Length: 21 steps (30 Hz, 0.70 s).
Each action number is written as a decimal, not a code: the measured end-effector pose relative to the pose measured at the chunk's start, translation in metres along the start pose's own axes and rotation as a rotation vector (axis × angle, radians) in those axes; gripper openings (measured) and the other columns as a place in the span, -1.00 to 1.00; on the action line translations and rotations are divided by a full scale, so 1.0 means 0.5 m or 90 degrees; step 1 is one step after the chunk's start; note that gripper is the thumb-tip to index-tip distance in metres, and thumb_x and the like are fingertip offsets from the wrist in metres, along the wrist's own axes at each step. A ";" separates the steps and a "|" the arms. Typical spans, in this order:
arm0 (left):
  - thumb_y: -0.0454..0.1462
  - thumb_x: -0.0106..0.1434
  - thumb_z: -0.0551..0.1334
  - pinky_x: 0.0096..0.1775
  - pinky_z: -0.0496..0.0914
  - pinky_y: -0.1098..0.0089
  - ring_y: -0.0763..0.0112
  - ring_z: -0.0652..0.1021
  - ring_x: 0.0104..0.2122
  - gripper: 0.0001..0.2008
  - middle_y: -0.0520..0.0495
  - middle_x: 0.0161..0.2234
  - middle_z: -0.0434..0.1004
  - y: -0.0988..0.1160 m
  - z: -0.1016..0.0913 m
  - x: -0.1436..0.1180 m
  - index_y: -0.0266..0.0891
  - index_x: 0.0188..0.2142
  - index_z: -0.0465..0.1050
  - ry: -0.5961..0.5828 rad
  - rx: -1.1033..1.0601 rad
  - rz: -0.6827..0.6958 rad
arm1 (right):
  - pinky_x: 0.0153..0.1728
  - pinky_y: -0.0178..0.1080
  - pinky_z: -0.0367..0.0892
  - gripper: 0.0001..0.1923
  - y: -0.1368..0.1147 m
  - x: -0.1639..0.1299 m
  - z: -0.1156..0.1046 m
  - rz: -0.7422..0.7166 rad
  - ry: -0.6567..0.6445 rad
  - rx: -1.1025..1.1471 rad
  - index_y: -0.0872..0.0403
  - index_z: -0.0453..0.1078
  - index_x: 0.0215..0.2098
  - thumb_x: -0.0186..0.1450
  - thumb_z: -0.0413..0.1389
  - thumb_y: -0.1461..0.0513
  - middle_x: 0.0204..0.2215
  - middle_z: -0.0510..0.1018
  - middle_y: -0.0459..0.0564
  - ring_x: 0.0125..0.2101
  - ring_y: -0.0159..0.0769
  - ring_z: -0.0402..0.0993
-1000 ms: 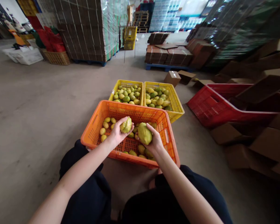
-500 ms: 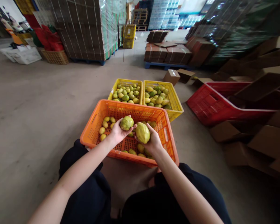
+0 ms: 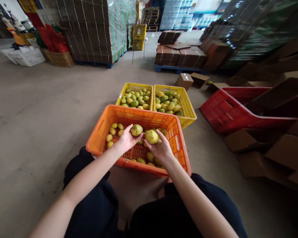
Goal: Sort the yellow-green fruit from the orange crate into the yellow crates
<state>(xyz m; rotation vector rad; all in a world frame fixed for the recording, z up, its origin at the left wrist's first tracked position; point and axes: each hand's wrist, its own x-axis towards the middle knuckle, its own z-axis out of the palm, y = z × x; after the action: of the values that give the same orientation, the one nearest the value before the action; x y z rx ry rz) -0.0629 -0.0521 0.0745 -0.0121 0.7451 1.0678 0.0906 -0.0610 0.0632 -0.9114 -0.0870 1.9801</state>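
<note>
My left hand (image 3: 126, 140) holds a green-yellow fruit (image 3: 136, 130), its fingers curled round it from the left. A larger, lumpy yellow-green fruit (image 3: 151, 136) rests in my right hand (image 3: 163, 149), gripped between thumb and fingers. Both hands are above the orange crate (image 3: 95, 145), with the two fruits almost side by side. Inside that crate, small yellow fruits (image 3: 109, 137) lie at the left. Larger greenish fruits (image 3: 141, 160) lie along its near side and at the right, partly hidden by my hands. The exact kind of fruit is unclear.
Two yellow crates (image 3: 188, 114) full of similar fruit stand just beyond the orange one. On the right is a red crate (image 3: 221, 112) among cardboard boxes (image 3: 285, 152). Farther back are a wrapped pallet stack (image 3: 86, 33) and flattened cartons (image 3: 181, 56) on a blue pallet.
The fruit in my right hand has turned, so that its end shows more, and my right fingers have opened a little around it. The left fruit has also turned slightly.
</note>
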 end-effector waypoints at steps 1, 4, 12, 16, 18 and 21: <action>-0.21 0.42 0.01 -0.45 0.53 0.52 0.38 0.58 -0.39 -0.72 -0.15 -0.43 0.49 0.000 0.000 0.000 -0.37 -0.27 0.37 -0.001 0.001 -0.004 | -0.46 -0.31 0.57 -0.78 0.000 0.001 -0.001 0.001 -0.002 0.000 0.15 0.45 -0.26 0.35 0.05 0.16 -0.46 0.65 0.10 -0.48 -0.23 0.62; -0.20 0.42 0.03 -0.45 0.52 0.53 0.41 0.57 -0.41 -0.73 -0.13 -0.44 0.48 -0.001 -0.001 0.001 -0.36 -0.27 0.36 -0.009 0.004 -0.008 | -0.44 -0.30 0.58 -0.82 0.001 0.004 -0.004 -0.021 0.006 0.002 0.11 0.45 -0.28 0.35 0.06 0.18 -0.48 0.65 0.02 -0.47 -0.26 0.62; -0.31 0.13 0.37 -0.28 0.54 0.34 0.40 0.58 -0.32 -0.67 0.01 -0.27 0.49 -0.008 -0.016 0.009 -0.14 -0.17 0.29 -0.049 0.120 0.156 | -0.44 -0.26 0.54 -0.86 0.004 0.018 -0.027 -0.103 -0.012 -0.084 -0.01 0.42 -0.31 0.16 0.25 0.20 -0.41 0.63 -0.15 -0.44 -0.33 0.57; -0.38 -0.07 0.46 -0.05 0.46 0.15 0.31 0.53 -0.17 -0.54 -0.01 -0.19 0.47 -0.009 -0.022 0.007 -0.17 -0.19 0.36 -0.068 0.353 0.309 | -0.46 -0.23 0.48 -0.64 0.008 0.018 -0.026 -0.255 -0.009 -0.215 -0.05 0.37 -0.26 0.01 0.35 0.15 -0.34 0.56 -0.16 -0.41 -0.29 0.51; -0.43 -0.14 0.47 0.10 0.34 0.10 0.24 0.47 -0.04 -0.47 -0.05 -0.10 0.46 -0.006 -0.025 0.007 -0.17 -0.15 0.41 -0.062 0.522 0.489 | -0.33 -0.21 0.47 -0.53 0.008 0.013 -0.023 -0.396 0.019 -0.321 -0.07 0.37 -0.21 -0.07 0.39 0.18 -0.28 0.52 -0.18 -0.33 -0.29 0.49; -0.45 -0.08 0.44 0.18 0.25 0.12 0.21 0.43 0.03 -0.47 -0.09 -0.04 0.44 -0.002 -0.028 0.007 -0.17 -0.09 0.41 -0.101 0.709 0.706 | -0.03 -0.11 0.38 -0.46 0.006 0.003 -0.020 -0.598 0.057 -0.504 -0.07 0.38 -0.17 -0.11 0.41 0.20 -0.16 0.50 -0.14 -0.14 -0.21 0.44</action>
<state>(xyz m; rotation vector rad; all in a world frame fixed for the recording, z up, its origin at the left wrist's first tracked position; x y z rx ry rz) -0.0688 -0.0550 0.0615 1.5679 1.1432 1.4920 0.0944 -0.0647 0.0540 -1.1426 -1.0954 0.9868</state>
